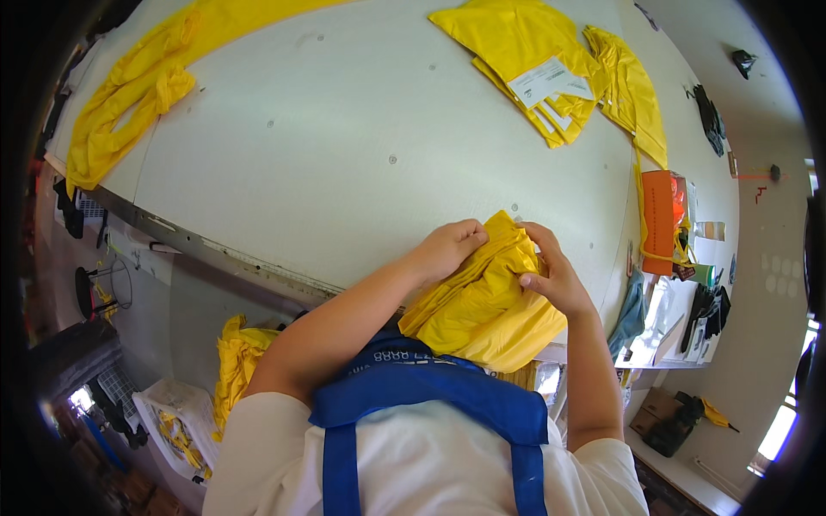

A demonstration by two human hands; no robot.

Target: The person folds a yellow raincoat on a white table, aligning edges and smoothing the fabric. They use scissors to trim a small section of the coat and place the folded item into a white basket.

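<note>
A crumpled bundle of shiny yellow fabric [486, 301] lies over the table's near edge, partly against my blue apron. My left hand [450, 249] pinches its upper left corner, fingers curled in. On the bundle's right side is my right hand [555, 271], thumb and fingers closed around a gathered fold. Part of the right fingertips is hidden behind the fabric. What kind of garment or sheet this is, I cannot tell.
Folded yellow pieces with white paper labels [551, 82] lie at the far right of the white table [344, 172]. Another yellow garment [129, 112] spreads at the far left. An orange box [658, 222] stands at right; a white crate [176, 413] holds yellow scraps below left.
</note>
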